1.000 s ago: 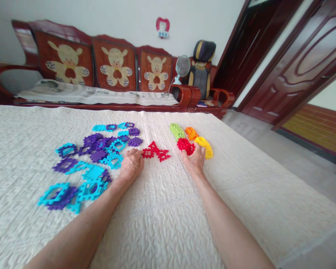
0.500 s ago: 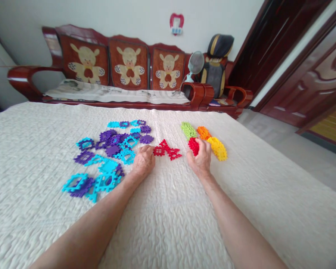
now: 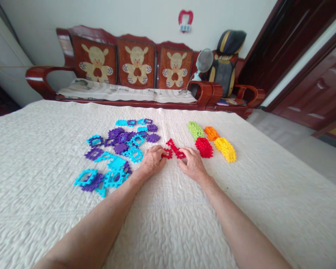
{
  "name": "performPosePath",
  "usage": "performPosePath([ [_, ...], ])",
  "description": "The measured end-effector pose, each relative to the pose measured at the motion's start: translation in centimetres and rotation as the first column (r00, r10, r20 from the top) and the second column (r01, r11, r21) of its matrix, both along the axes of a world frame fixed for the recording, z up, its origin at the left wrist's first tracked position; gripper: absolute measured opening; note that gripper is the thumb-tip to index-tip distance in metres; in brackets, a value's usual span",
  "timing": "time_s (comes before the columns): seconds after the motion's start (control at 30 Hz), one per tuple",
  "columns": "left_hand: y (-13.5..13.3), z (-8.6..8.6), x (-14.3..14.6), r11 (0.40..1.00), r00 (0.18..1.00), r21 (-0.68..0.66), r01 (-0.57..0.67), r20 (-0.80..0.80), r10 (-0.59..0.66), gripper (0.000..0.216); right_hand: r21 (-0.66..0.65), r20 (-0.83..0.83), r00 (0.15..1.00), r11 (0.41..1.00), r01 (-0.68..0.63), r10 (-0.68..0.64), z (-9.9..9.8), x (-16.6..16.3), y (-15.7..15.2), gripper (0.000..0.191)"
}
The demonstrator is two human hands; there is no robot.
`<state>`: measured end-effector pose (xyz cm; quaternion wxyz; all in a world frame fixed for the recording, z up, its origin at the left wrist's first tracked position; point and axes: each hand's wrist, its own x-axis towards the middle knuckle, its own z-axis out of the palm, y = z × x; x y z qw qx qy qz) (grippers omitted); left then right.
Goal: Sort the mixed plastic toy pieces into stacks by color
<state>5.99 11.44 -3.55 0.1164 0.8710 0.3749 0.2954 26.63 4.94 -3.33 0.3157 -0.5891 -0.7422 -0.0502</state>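
My left hand (image 3: pixel 153 160), fingers curled, has its fingertips closed on the edge of a flat red interlocking plastic piece (image 3: pixel 168 153). Across from it, my right hand (image 3: pixel 194 165) has thumb and fingers bent around another red piece (image 3: pixel 180 154), partly covered by the fingers. Between and just beyond the hands lies a red triangular piece (image 3: pixel 170 142), close against the others. Right of my right hand is a stack of red pieces (image 3: pixel 204 148). To the left of my left hand spread many turquoise pieces (image 3: pixel 134 154) and purple pieces (image 3: pixel 121 148), overlapping.
Green pieces (image 3: pixel 196 129), orange pieces (image 3: pixel 211 133) and yellow pieces (image 3: pixel 225 149) lie in stacks on the right. Everything rests on a white quilted cover (image 3: pixel 168 224). Behind it stand a wooden sofa (image 3: pixel 42 76) with bear cushions and a small fan (image 3: pixel 204 60).
My right hand has moved left from the red stack to the loose red pieces. My left hand stays at their left side. The view has swung slightly left.
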Motion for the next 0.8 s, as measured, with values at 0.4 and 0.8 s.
performPosePath([
  [0.4, -0.3, 0.5, -0.1, 0.988, 0.948, 0.034, 0.154, 0.278, -0.157, 0.049, 0.068, -0.058, 0.992, 0.992, -0.11, 0.114, 1.5, -2.2, -0.7, 0.046],
  [0.8, -0.1, -0.3, 0.3, 0.95, 0.834, -0.118, 0.289, 0.517, -0.19, 0.056, -0.107, -0.726, 0.688, 0.989, -0.105, -0.006, 0.8, -3.7, 0.2, 0.033],
])
